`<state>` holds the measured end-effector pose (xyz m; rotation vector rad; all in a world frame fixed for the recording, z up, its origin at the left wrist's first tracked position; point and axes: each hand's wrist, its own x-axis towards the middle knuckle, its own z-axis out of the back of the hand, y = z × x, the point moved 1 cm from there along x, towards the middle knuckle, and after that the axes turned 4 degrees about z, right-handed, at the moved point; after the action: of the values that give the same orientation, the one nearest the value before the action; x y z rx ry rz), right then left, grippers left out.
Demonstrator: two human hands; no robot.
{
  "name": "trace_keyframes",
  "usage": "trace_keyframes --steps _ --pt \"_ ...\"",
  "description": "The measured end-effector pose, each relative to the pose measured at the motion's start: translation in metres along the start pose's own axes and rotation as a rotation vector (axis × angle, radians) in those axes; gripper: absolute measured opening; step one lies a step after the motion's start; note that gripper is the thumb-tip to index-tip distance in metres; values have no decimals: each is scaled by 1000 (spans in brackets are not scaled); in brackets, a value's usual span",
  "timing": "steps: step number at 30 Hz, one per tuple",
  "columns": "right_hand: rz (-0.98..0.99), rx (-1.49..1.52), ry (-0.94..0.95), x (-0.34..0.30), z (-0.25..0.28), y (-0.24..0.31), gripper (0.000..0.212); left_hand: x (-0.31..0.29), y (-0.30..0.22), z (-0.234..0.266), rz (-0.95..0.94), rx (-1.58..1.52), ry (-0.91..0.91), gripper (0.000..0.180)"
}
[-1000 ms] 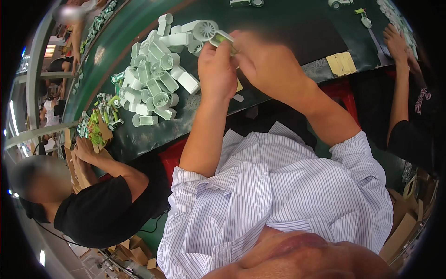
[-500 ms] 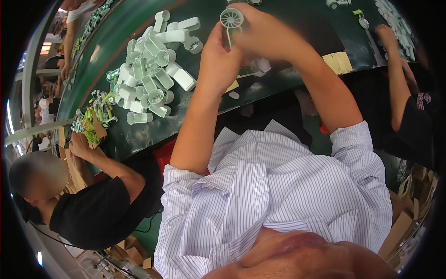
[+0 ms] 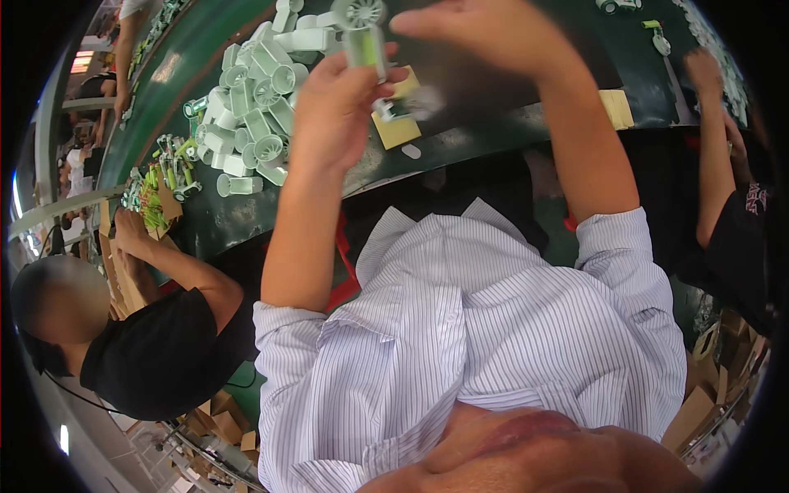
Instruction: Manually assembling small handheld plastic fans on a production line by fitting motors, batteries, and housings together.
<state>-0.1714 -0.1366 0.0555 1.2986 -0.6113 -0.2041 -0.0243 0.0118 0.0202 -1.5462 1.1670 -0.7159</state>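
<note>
Fingers (image 3: 352, 82) of the left hand (image 3: 329, 123) closed around the lower body of a pale green housing (image 3: 365, 43); housing held above the surface (image 3: 222, 234), long axis running roughly from near edge toward far edge, round grille (image 3: 362, 12) at the far end; bright green visible inside the open body; right hand (image 3: 485, 33) to the right of the grille, thumb extended toward it, near but a gap between; its other fingers blurred, partly past the upper border, cannot tell whether they grip anything; left hand thus the nearer, the only one seen in contact; blurred whitish part (image 3: 423, 103) just right of the left fingers, attachment unclear; yellow pad (image 3: 396, 131) below, toward the near edge; heap of similar housings (image 3: 238, 103) left of the left hand, toward the left end.
</note>
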Motion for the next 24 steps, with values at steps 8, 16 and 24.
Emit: trace_keyframes --steps 8,16,24 --pt "205 -617 238 -28 0 -54 32 -70 -20 30 152 -86 -41 48" --pt "270 -943 413 -46 -38 -84 28 -33 15 30 249 -145 -31 40" --pt "385 -695 187 -57 -33 -86 25 -18 44 34 335 -49 -46 34"
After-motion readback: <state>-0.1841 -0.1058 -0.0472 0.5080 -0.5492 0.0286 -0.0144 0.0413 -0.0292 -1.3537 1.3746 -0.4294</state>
